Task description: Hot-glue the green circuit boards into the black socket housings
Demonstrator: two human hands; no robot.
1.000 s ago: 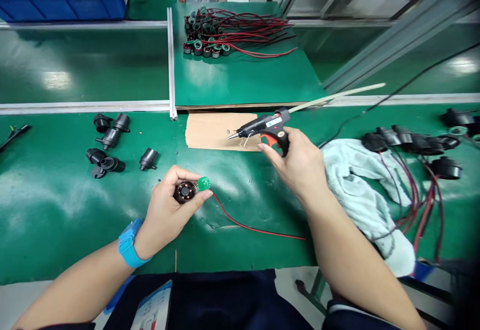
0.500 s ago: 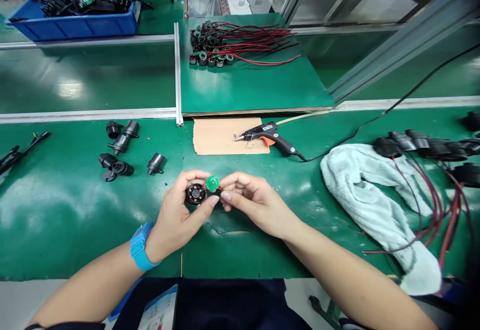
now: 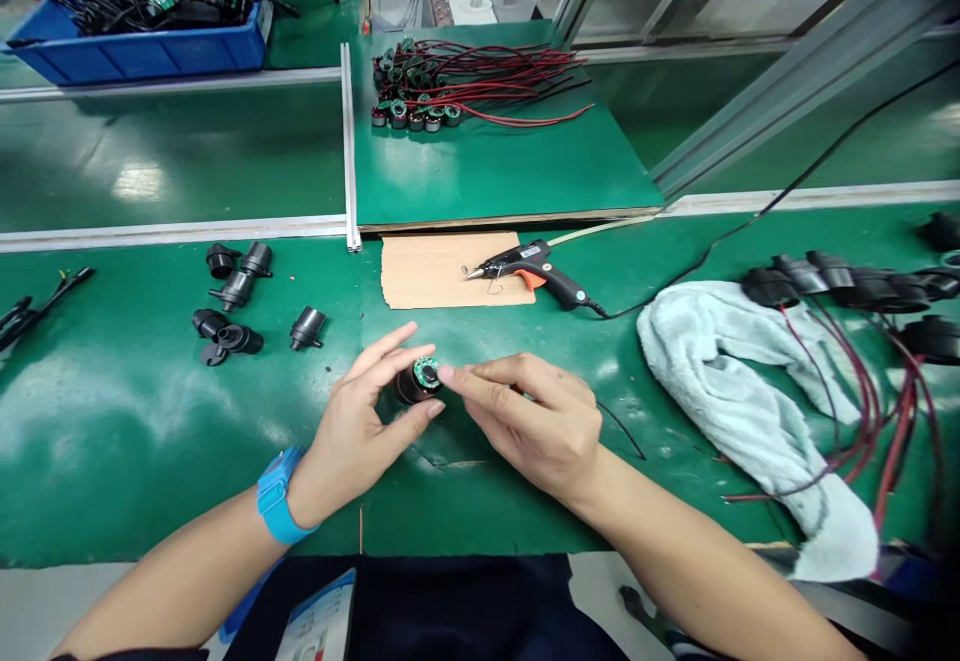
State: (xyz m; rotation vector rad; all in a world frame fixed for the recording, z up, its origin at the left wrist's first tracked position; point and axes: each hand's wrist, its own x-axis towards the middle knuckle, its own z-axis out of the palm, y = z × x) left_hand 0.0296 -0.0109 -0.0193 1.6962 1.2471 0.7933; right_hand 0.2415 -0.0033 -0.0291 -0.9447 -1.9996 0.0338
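Nearer me than the glue gun [image 3: 538,255], my left hand [image 3: 352,431] grips a cylinder [image 3: 409,387], presumably to steady it. My right hand [image 3: 538,419] bunches at its green board [image 3: 423,367], grip unclear.

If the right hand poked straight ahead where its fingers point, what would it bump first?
Probably the green circuit board on the dark round part in the left hand. The right hand's fingertips look right beside it, maybe already touching; depth is unclear.
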